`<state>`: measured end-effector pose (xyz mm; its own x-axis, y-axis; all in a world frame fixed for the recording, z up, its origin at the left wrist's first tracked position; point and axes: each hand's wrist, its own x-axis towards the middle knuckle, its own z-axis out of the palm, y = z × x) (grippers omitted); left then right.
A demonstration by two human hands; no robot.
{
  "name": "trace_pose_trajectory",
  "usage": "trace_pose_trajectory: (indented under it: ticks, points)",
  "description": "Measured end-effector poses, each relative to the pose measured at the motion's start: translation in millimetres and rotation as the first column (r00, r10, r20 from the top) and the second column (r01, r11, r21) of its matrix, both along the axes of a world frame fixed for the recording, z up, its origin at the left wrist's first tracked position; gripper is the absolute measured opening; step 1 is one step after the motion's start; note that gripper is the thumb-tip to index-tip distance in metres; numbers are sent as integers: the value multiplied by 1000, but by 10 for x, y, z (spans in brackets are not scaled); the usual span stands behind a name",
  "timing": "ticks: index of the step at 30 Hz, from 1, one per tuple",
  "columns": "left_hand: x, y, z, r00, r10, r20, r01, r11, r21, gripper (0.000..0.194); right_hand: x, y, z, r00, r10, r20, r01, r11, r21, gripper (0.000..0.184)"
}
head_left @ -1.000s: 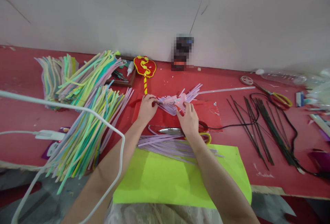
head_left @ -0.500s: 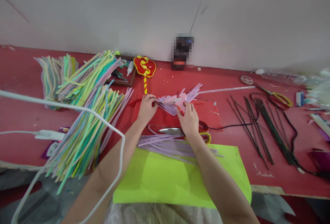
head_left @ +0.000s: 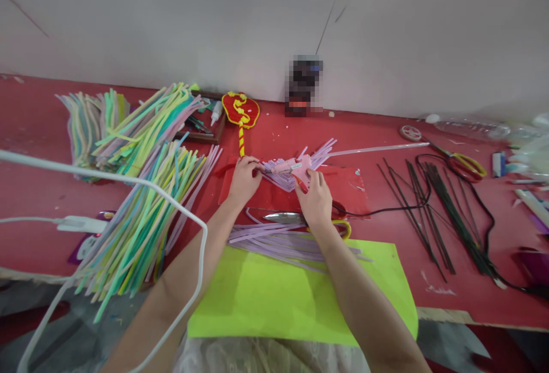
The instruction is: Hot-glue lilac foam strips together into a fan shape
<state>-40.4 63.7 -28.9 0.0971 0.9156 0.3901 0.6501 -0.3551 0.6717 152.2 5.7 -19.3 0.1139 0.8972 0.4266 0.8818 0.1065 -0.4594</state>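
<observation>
My right hand (head_left: 316,199) is closed round a pink glue gun (head_left: 294,167), whose nozzle points left over a fan of lilac foam strips (head_left: 319,157). My left hand (head_left: 243,180) rests just left of the nozzle, fingers curled and pinching the strips' near end. Both hands work over a red felt sheet (head_left: 347,187) on the red table (head_left: 38,133). The gun's black cord (head_left: 377,210) trails off to the right.
Pastel foam strips (head_left: 141,213) are heaped on the left, with a white cable (head_left: 128,184) looping over them. More lilac strips (head_left: 274,241) and scissors (head_left: 291,218) lie near a lime-green sheet (head_left: 295,298). Dark wire stems (head_left: 433,213), red-and-yellow scissors (head_left: 458,164) and a red-and-yellow ornament (head_left: 241,111) lie further off.
</observation>
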Motion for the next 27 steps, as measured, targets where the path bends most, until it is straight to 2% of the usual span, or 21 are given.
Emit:
trace_pose_trajectory:
  ticks: [27]
  points:
    - [-10,9,-32,1000,-10,12,10,1000,5,20,17,-4,34,999,-2,34,2,1000,-3,26]
